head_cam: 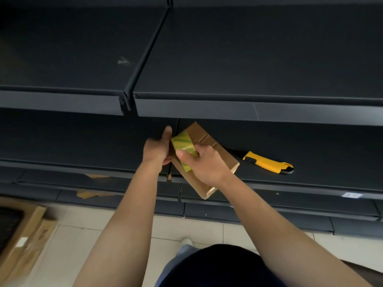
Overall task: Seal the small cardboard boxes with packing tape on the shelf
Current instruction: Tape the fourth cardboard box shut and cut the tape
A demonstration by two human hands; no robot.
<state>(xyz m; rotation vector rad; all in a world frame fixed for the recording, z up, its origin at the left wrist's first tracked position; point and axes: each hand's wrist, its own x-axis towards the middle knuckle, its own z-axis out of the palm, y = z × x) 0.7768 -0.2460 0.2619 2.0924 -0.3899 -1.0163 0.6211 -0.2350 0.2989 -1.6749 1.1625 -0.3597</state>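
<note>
A small brown cardboard box [202, 137] lies slanted on the dark middle shelf [83, 146], its near end overhanging the shelf's front edge. My left hand [156, 150] grips the box's left side, thumb raised. My right hand [205, 164] rests on top of the box and holds a roll of yellow-green packing tape [184, 145] pressed against the lid. Shiny tape shows on the box's near end [211, 190].
A yellow-handled utility knife [267, 162] lies on the same shelf to the right of the box. An upper dark shelf [228, 69] juts out above. Flat cardboard pieces [93, 193] lie on lower shelves, and large cartons [22, 230] stand on the floor at left.
</note>
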